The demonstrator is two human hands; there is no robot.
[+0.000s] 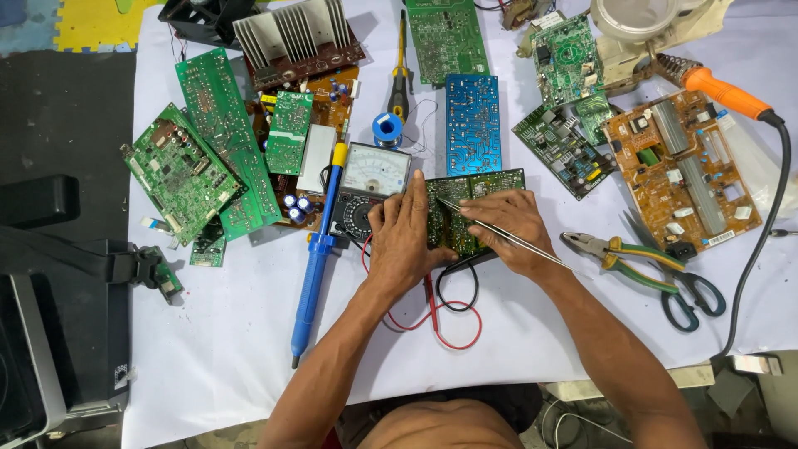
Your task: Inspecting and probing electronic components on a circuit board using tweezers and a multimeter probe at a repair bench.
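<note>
- In the head view, your left hand (405, 235) lies flat on the left part of the dark green circuit board (486, 187), fingers pressed together and pointing far, thumb toward the analog multimeter (371, 189) just to its left.
- Your right hand (514, 226) rests on the same board's right part, fingers curled and pinching metal tweezers (499, 233); the tips seem to touch the board near its far edge, though that spot is too small to be sure.
- The board sits mid-table on the white cloth (224, 333), near the blue circuit board (472, 123) lying just beyond it.
- Red and black test leads (449, 320) loop on the cloth nearer you, under your wrists.
- A blue desoldering pump (314, 264) lies left of the meter.
- Green-handled pliers (619, 256) and scissors (690, 295) lie right of your right hand, with an orange-handled soldering iron (719, 87) far right.
</note>
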